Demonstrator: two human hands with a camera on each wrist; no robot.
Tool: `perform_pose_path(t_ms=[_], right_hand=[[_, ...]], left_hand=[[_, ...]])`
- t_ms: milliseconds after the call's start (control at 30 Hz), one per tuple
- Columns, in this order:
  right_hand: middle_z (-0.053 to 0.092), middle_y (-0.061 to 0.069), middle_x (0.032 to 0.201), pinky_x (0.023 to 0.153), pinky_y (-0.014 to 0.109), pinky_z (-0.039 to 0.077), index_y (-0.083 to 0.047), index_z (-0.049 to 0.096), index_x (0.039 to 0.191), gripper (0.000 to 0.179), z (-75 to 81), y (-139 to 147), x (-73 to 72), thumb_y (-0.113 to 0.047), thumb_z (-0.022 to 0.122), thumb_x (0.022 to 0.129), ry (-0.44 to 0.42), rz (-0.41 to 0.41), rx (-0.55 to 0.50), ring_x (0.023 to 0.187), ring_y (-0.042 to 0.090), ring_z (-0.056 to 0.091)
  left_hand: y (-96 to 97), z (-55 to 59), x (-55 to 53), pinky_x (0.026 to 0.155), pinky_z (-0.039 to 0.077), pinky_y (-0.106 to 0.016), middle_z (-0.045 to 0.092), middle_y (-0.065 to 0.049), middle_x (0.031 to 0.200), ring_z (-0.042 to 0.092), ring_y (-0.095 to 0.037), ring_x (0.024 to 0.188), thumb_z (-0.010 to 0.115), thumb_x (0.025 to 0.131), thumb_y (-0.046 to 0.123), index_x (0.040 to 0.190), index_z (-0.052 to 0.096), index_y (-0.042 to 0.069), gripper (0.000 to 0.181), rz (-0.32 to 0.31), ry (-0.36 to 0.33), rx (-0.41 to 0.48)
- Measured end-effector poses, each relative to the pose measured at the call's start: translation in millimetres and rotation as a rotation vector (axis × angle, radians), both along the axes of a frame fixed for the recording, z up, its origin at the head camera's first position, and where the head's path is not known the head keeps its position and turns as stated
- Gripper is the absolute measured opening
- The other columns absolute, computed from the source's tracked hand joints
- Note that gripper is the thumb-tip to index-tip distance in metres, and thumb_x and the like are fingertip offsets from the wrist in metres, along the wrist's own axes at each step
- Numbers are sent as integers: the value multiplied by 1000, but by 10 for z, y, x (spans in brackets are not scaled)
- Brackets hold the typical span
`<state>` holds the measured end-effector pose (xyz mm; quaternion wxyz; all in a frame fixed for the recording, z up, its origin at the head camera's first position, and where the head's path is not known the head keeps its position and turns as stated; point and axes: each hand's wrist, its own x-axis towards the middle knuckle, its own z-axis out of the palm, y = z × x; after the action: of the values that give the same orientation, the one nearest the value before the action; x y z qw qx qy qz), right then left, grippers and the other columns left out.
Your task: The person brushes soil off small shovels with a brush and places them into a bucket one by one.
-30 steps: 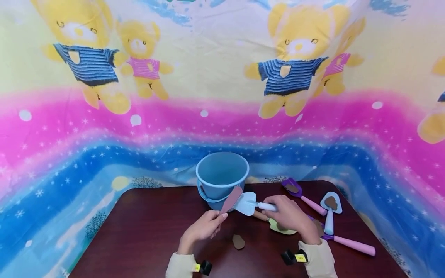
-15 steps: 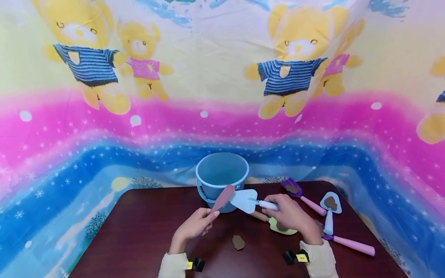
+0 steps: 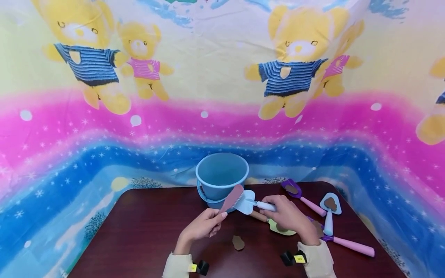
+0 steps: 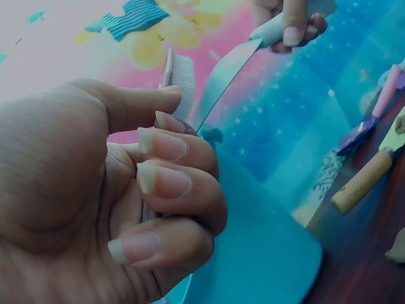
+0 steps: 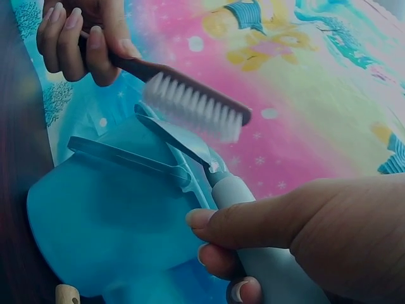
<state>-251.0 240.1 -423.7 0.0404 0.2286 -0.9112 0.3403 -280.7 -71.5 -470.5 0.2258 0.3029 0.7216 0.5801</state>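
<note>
My left hand (image 3: pixel 203 226) grips a pinkish-brown brush (image 3: pixel 231 199) with the thumb pressed along its handle. White bristles (image 5: pixel 190 104) face the light-blue blade of a small toy trowel (image 3: pixel 247 201). My right hand (image 3: pixel 285 212) holds that trowel by its pale handle, fingers and thumb wrapped round it. Bristles and blade overlap in the head view; whether they touch I cannot tell. Both tools are held up in front of a blue bucket (image 3: pixel 213 192), near its rim. No lump shows on the blade.
A brown flat lump (image 3: pixel 238 243) lies on the dark table (image 3: pixel 146 231). To the right are a green trowel (image 3: pixel 283 232) partly behind my hand, two purple shovels with pink handles (image 3: pixel 314 205), and another light-blue trowel (image 3: pixel 328 224). Brown lumps lie on several blades.
The left hand and brush shifted left, then came back right over the trowel blade. The trowel swung slightly left and back too. Everything on the table stayed put.
</note>
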Motion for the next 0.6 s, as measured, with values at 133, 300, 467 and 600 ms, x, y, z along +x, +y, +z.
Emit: perform_pose_path(t_ms=[133, 300, 467, 600], right_hand=[[62, -9, 78, 66, 28, 48, -17, 70, 91, 4, -3, -27, 2, -16, 72, 95, 3, 0, 5, 69, 8, 55], [63, -10, 80, 68, 29, 48, -13, 71, 93, 7, -3, -36, 4, -20, 72, 95, 7, -10, 20, 71, 8, 56], [65, -12, 83, 70, 29, 49, -14, 73, 96, 7, -6, -30, -4, -21, 73, 95, 7, -43, 61, 73, 7, 57], [65, -12, 82, 68, 29, 49, -14, 74, 96, 5, 0, -15, -5, -19, 73, 94, 5, -46, 61, 72, 8, 57]], left_hand=[[69, 5, 26, 50, 36, -23, 41, 0, 60, 40, -11, 48, 46, 110, 33, 81, 45, -5, 47, -26, 6, 1], [142, -3, 39, 51, 38, -23, 42, 1, 59, 40, -11, 48, 46, 110, 31, 81, 47, -4, 46, -42, 18, -9], [169, -14, 50, 53, 38, -22, 42, 3, 57, 40, -9, 47, 47, 109, 32, 79, 50, 3, 42, -2, 66, -67], [154, -15, 39, 51, 36, -23, 39, 3, 55, 38, -9, 46, 48, 109, 33, 77, 48, 7, 41, 44, 87, -108]])
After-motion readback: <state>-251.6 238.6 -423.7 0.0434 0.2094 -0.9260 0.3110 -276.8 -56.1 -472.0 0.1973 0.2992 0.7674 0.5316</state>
